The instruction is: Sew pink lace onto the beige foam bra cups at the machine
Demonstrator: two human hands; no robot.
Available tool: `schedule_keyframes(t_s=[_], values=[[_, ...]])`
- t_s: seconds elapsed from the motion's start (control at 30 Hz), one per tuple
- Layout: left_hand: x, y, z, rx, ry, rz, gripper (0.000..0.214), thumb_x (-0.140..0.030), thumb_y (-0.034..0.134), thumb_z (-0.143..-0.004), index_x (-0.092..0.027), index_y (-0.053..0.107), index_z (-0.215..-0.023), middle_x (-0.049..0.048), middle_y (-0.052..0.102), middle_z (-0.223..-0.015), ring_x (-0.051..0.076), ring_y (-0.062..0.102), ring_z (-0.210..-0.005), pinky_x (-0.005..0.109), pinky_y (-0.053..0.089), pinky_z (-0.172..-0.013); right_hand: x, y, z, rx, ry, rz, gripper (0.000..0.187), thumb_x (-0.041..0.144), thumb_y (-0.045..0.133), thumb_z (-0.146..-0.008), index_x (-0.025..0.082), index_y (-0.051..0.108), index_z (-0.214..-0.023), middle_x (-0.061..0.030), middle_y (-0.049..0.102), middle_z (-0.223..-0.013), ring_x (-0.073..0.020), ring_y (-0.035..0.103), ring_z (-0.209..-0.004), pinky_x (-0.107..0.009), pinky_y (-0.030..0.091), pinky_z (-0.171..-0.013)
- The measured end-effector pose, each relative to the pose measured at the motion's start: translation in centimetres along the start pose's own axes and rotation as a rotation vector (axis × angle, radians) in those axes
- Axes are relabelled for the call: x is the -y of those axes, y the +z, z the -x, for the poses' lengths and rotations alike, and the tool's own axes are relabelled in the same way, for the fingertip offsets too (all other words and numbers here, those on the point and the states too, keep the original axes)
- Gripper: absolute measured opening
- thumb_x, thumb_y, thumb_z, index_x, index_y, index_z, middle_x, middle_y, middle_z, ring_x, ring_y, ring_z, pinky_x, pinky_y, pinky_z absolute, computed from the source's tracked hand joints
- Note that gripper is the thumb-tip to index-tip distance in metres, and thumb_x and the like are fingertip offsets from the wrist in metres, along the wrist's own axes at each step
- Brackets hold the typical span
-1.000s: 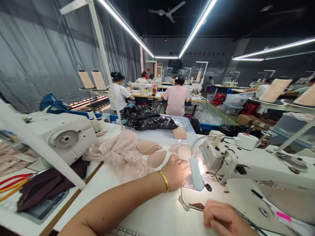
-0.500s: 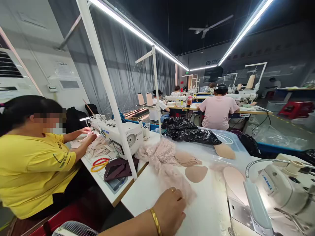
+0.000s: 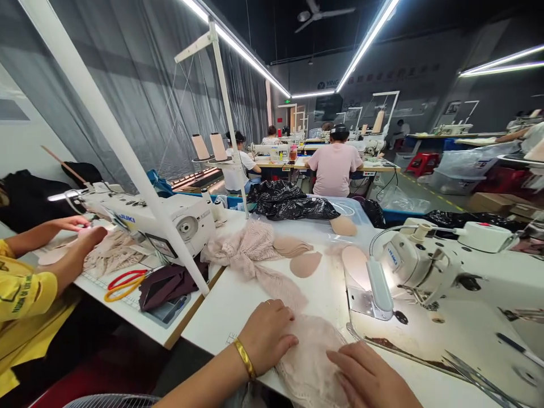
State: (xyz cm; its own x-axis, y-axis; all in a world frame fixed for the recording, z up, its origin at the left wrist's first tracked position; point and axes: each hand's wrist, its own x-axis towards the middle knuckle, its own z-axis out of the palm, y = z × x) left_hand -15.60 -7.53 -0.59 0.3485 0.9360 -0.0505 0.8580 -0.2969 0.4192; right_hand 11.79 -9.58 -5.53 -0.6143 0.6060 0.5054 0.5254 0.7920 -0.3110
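Observation:
My left hand point(image 3: 267, 334), with a gold ring and bangle, lies flat on a piece of pale pink lace point(image 3: 312, 354) at the near edge of the white table point(image 3: 221, 309). My right hand point(image 3: 369, 377) rests flat on the same lace, a little to the right. Both hands have their fingers stretched out on the fabric. The lace trails back to a heap of lace point(image 3: 246, 246). Beige foam cups point(image 3: 306, 263) lie beyond it. My white sewing machine point(image 3: 446, 266) stands to the right with its lamp point(image 3: 379, 286) lit.
A person in yellow works at a second sewing machine point(image 3: 170, 212) on the left, with red and yellow scissors point(image 3: 123, 283) and dark fabric point(image 3: 168, 283) beside it. A slanted white pole point(image 3: 127, 158) crosses in front. Black bags point(image 3: 289, 204) and a clear bin lie behind. Other people sit farther back.
The view has swung back right and down. My left hand has drawn the lace to the table's near edge. My right hand has come into view and settled on it.

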Motion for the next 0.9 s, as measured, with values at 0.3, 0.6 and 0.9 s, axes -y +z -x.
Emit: schedule_keyframes(t_s=[0.3,0.6,0.9], values=[[-0.2,1.9,-1.4,-0.306,0.227,0.244,0.015,-0.021,0.052,-0.098,-0.020,0.065,-0.092,0.0052,0.071,-0.096,0.022,0.062,-0.093,0.035,0.047,-0.085,-2.5,1.3,-4.1,0.017,0.489,-0.214,0.016,0.026,0.056,-0.096,0.024,0.070,-0.103,-0.0054,0.070,-0.091,-0.0258,0.069,-0.089,-0.039,0.058,-0.078],[-0.3,0.1,-5.2,0.077,0.096,0.191,0.017,-0.032,0.054,-0.099,-0.022,0.062,-0.089,-0.0019,0.073,-0.083,0.016,0.067,-0.079,0.023,0.049,-0.070,-2.8,-0.5,-1.9,-0.157,0.408,-0.498,0.035,0.054,0.053,-0.104,0.028,0.076,-0.097,-0.0056,0.071,-0.099,-0.0227,0.068,-0.094,-0.029,0.054,-0.084],[-0.8,-1.7,-14.3,-0.137,0.077,0.021,0.041,-0.010,0.061,-0.086,-0.016,0.061,-0.127,0.0160,0.065,-0.133,0.031,0.056,-0.131,0.048,0.039,-0.116,-3.5,0.2,-1.8,-0.292,0.774,-0.554,0.048,0.069,0.053,-0.097,0.025,0.072,-0.094,0.0003,0.064,-0.074,-0.0210,0.061,-0.070,-0.029,0.051,-0.064]])
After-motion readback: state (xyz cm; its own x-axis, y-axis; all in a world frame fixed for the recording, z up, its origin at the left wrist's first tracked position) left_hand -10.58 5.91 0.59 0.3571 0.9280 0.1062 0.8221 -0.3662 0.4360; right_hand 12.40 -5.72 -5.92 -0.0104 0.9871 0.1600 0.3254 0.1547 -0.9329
